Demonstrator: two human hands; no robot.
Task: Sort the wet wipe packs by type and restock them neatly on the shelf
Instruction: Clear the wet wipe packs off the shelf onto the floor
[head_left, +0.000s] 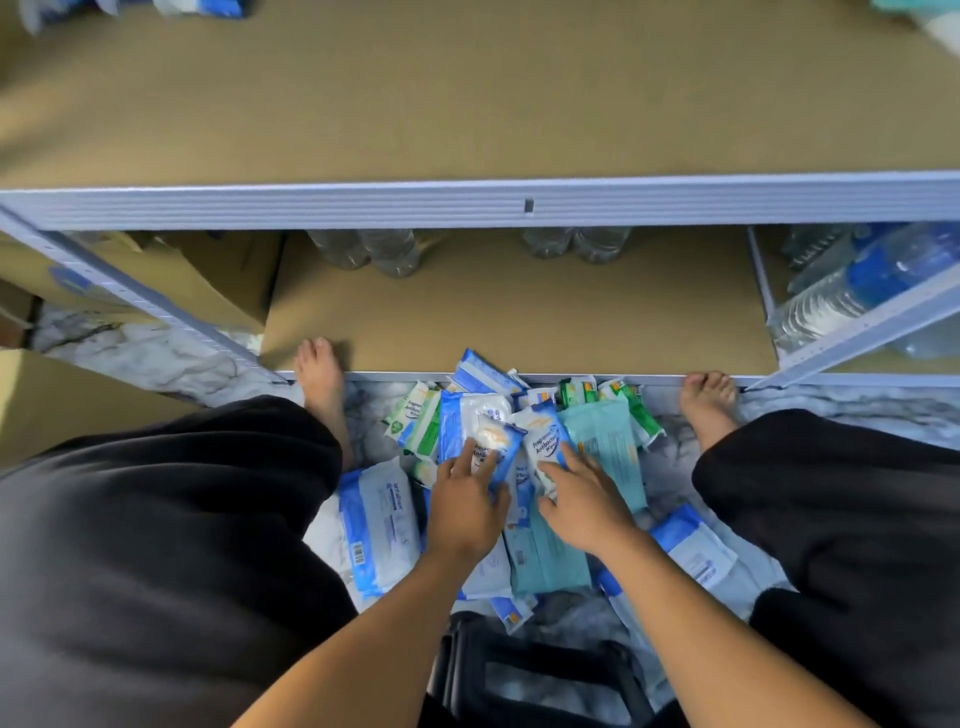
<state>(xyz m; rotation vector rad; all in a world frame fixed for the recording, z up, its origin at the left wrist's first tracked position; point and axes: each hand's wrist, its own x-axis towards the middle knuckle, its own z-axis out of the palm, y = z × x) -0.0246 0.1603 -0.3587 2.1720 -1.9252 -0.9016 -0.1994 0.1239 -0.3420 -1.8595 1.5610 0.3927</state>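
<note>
A heap of wet wipe packs lies on the marble floor between my legs, in front of the shelf. My left hand (465, 501) grips a small blue-and-white antibacterial pack (496, 434) between fingers and thumb. My right hand (584, 501) holds a second pack of the same kind (543, 434) beside it. Around them lie teal packs (605, 449), green-and-white packs (415, 423) and larger blue-and-white packs (376, 525). The upper shelf board (467, 104) is bare in the middle, with a few blue packs (202, 6) at its far edge.
The lower shelf board (519, 312) carries clear water bottles (374, 252) at the back. More bottles (857, 291) fill the bay to the right. Cardboard boxes (156, 280) stand at left. My bare feet touch the shelf's bottom edge. A black frame (519, 670) is below my arms.
</note>
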